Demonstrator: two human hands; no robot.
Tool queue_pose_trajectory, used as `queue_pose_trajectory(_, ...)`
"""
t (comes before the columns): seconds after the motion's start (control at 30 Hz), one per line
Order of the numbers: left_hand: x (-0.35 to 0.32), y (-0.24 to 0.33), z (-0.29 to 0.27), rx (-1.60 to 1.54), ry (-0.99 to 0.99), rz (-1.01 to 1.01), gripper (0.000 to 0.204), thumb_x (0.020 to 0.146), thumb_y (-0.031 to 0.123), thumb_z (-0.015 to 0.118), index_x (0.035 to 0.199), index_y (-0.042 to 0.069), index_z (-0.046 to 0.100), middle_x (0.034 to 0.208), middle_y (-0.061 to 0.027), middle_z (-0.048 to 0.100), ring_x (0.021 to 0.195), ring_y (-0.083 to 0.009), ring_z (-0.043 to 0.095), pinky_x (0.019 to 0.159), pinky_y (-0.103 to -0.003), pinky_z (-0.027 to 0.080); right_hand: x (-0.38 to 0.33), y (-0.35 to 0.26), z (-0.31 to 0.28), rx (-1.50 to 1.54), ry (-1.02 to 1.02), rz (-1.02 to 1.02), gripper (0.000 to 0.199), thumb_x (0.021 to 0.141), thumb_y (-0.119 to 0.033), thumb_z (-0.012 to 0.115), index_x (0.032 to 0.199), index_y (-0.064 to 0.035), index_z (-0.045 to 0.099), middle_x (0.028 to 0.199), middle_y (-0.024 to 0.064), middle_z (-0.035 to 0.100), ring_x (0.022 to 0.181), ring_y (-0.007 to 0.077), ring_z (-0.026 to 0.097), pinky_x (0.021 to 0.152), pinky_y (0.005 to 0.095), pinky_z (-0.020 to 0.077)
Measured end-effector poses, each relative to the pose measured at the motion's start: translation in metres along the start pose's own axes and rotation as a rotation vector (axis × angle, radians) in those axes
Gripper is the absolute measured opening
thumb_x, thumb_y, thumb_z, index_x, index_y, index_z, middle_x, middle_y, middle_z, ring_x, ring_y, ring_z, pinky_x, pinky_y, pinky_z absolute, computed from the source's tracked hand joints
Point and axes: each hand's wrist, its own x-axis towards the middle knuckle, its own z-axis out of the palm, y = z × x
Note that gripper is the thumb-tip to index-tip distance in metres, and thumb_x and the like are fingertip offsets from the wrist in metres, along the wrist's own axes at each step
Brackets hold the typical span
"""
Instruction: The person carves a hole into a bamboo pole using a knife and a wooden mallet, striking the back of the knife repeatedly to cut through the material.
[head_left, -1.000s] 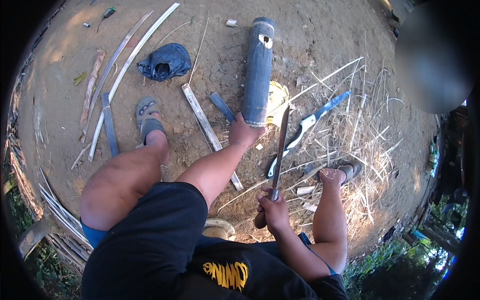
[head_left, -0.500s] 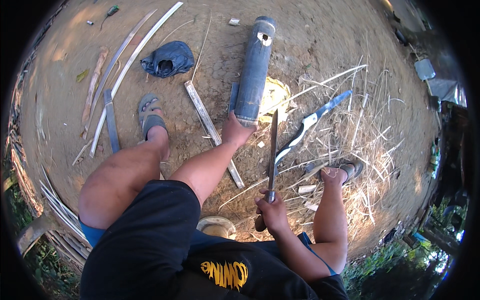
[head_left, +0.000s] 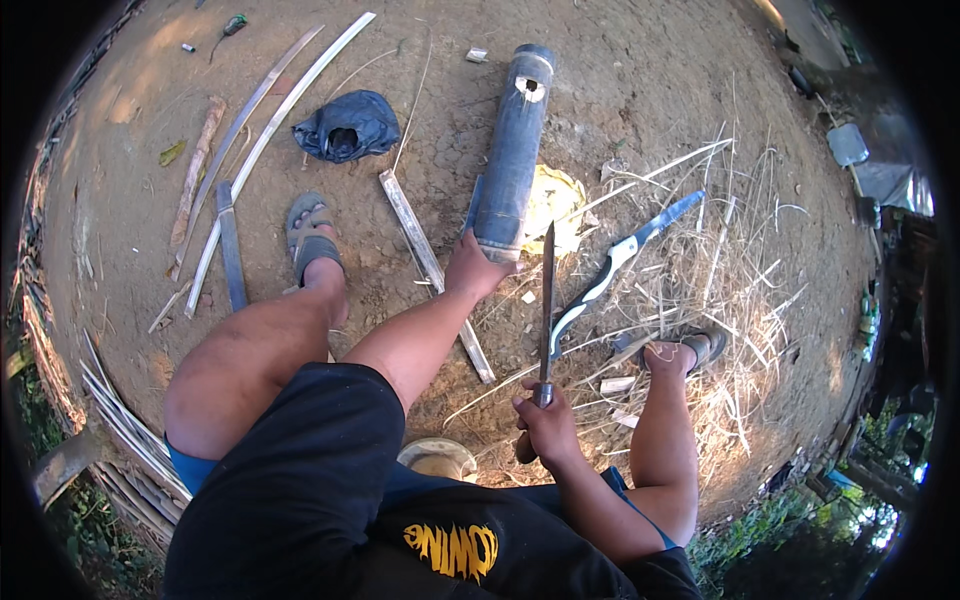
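My left hand (head_left: 477, 265) grips the near end of a thick, dark bamboo tube (head_left: 511, 160). A pale-edged hole is cut in its wall close to the far end. In my right hand (head_left: 549, 427) is a knife (head_left: 548, 310) with a long narrow blade, its tip pointing away from me. The blade stays apart from the tube, to its right. Beyond the blade a folding saw (head_left: 615, 260) with a white and black handle lies on the ground. Behind the tube's right side shows something yellow (head_left: 556, 205), partly hidden.
Thin shavings (head_left: 745, 290) litter the dirt at right, around my right foot. A wooden stick (head_left: 430, 265) lies left of the tube, near a black plastic bag (head_left: 346, 126). Long pale strips (head_left: 275, 125) and a flat dark strip (head_left: 230, 245) lie farther left.
The whole view has shifted slightly, so things on the ground sit a little lower and farther right. Both hands keep their holds on the bamboo tube and the knife.
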Motion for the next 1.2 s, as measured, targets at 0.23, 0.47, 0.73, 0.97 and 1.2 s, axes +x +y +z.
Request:
queue_pose_trajectory(0.23, -0.003, 0.001, -0.002, -0.025, 0.097, -0.055, 0.107, 0.068, 0.047, 0.087, 0.146, -0.002, 0.032, 0.138, -0.0241, 0.049, 0.127, -0.0379, 0.053, 0.108, -0.044, 0.044, 0.001, 0.004, 0.005, -0.018, -0.001, 0.014, 0.039, 0.090, -0.016, 0.072, 0.120, 0.0019, 0.055, 0.077, 0.0045, 0.059, 0.065, 0.0139, 0.060, 0.059, 0.0296, 0.0478)
queue_pose_trajectory(0.47, 0.000, -0.002, -0.007, 0.071, 0.043, 0.008, 0.117, 0.067, 0.054, 0.086, 0.150, -0.001, 0.026, 0.141, -0.0253, 0.046, 0.130, -0.0366, 0.050, 0.110, -0.043, 0.043, 0.000, -0.003, 0.012, -0.084, 0.007, -0.028, 0.042, 0.090, -0.021, 0.072, 0.121, 0.0036, 0.056, 0.077, 0.0069, 0.062, 0.064, 0.0155, 0.062, 0.059, 0.0311, 0.0494)
queue_pose_trajectory(0.73, -0.002, -0.020, -0.035, -0.010, 0.062, 0.019, 0.130, 0.069, 0.064, 0.083, 0.154, -0.008, 0.016, 0.153, -0.0310, 0.035, 0.140, -0.0395, 0.041, 0.116, -0.043, 0.036, 0.012, -0.023, 0.027, -0.154, 0.084, -0.202, 0.044, 0.091, -0.026, 0.070, 0.120, 0.0043, 0.057, 0.079, 0.0097, 0.064, 0.064, 0.0161, 0.065, 0.060, 0.0322, 0.0507)
queue_pose_trajectory(0.97, -0.005, 0.023, -0.216, -0.193, 0.159, 0.158, 0.103, 0.083, 0.054, 0.077, 0.150, -0.009, 0.030, 0.150, -0.0308, 0.042, 0.139, -0.0387, 0.044, 0.115, -0.043, 0.037, 0.069, -0.047, 0.064, 0.084, 0.093, -0.279, 0.036, 0.089, -0.024, 0.071, 0.113, 0.0000, 0.059, 0.079, 0.0076, 0.061, 0.070, 0.0159, 0.064, 0.067, 0.0338, 0.0517)
queue_pose_trajectory(1.2, -0.231, 0.060, -0.388, -0.256, 0.137, 0.726, 0.081, 0.089, 0.054, 0.068, 0.146, 0.002, 0.045, 0.143, -0.0169, 0.053, 0.128, -0.0251, 0.055, 0.110, -0.040, 0.040, 0.092, -0.021, 0.088, -0.188, 0.277, -0.336, 0.031, 0.084, -0.020, 0.072, 0.105, -0.0001, 0.063, 0.086, 0.0157, 0.067, 0.078, 0.0314, 0.065, 0.078, 0.0406, 0.0518)
